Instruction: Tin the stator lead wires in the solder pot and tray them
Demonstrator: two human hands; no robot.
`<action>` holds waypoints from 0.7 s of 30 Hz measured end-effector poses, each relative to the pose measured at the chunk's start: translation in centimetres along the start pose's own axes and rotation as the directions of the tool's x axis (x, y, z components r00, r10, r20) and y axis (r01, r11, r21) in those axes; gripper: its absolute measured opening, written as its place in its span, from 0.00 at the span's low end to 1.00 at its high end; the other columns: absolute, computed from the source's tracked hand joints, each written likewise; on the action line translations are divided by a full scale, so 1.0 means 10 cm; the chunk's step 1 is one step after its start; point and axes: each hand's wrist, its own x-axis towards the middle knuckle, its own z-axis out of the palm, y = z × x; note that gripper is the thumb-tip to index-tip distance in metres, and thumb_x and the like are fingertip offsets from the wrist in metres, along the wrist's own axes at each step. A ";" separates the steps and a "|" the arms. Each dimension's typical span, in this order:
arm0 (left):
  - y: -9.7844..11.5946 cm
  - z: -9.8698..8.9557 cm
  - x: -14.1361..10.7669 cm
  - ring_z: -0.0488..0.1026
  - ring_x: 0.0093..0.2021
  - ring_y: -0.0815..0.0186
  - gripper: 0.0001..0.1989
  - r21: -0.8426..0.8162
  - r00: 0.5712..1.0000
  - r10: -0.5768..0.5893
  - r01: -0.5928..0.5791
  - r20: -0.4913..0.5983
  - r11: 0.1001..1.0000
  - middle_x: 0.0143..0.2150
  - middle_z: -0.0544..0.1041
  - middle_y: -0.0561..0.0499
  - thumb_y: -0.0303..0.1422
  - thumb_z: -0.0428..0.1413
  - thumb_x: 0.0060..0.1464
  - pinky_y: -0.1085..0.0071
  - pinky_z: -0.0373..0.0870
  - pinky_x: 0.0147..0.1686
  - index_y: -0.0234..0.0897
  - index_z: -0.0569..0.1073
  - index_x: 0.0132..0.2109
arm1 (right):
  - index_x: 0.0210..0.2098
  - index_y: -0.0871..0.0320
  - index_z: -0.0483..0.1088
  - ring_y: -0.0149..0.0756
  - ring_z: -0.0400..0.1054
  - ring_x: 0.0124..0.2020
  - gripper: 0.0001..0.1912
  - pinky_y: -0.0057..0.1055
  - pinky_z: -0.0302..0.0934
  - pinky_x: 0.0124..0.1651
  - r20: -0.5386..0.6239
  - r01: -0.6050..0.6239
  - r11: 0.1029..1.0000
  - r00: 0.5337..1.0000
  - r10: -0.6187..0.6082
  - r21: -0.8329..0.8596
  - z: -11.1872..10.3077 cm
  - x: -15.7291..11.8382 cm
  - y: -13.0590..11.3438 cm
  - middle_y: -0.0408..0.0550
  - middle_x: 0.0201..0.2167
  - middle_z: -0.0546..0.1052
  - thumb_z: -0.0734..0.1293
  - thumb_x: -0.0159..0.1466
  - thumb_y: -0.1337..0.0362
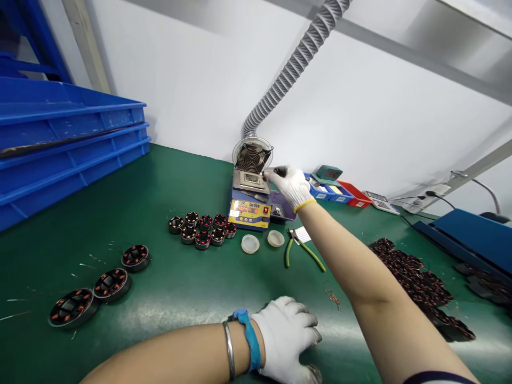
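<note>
White-gloved right hand (291, 185), fingers bent, contents of grip indeterminable; blue-and-yellow unit (248, 214) at far centre of desk (180, 282), just left of those fingers; left hand (282, 338) on the near side, spread, released, farther from the unit.

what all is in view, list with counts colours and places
blue trays: two or more, blue, far left
large coil rings: three, black-copper, left
small coil rings: about eight, black with red or copper, centre-left
machine: one, blue-yellow, centre
fan: one, dark, behind machine
hose: one, grey, above fan
dishes: two, whitish, before machine
pliers: one, green handles, beside dishes
blue bins: several, back right
red bin: one, beside them
coil pile: uncountable, dark copper, right
bench: one, green, underneath
right hand: one, white-gloved, at machine
left hand: one, white-gloved, on bench
</note>
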 end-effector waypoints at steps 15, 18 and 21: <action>0.21 -0.15 -0.01 0.66 0.18 0.69 0.26 0.102 0.974 0.157 -0.142 -0.162 0.985 0.16 0.67 0.51 0.50 0.47 0.58 0.69 0.57 0.19 0.38 0.70 0.20 | 0.46 0.53 0.69 0.45 0.71 0.47 0.26 0.44 0.66 0.51 0.435 -0.129 0.976 0.900 0.041 0.174 0.36 -2.05 0.52 0.48 0.44 0.75 0.73 0.47 0.63; 0.21 -0.23 -0.08 0.70 0.22 0.67 0.25 0.139 0.992 0.060 -0.045 -0.108 0.989 0.19 0.69 0.50 0.50 0.48 0.58 0.69 0.62 0.22 0.38 0.70 0.23 | 0.47 0.53 0.69 0.47 0.70 0.47 0.29 0.44 0.66 0.51 0.436 0.032 0.985 0.894 -0.105 0.172 0.44 -2.01 0.61 0.50 0.44 0.75 0.74 0.46 0.61; 0.25 -0.34 -0.27 0.73 0.28 0.66 0.18 0.160 0.928 -0.247 0.298 -0.278 0.941 0.26 0.74 0.50 0.45 0.49 0.59 0.70 0.66 0.25 0.37 0.73 0.30 | 0.50 0.53 0.68 0.48 0.69 0.50 0.30 0.43 0.64 0.54 0.381 0.191 0.958 0.886 -0.263 0.216 0.53 -1.98 0.71 0.52 0.48 0.73 0.72 0.47 0.60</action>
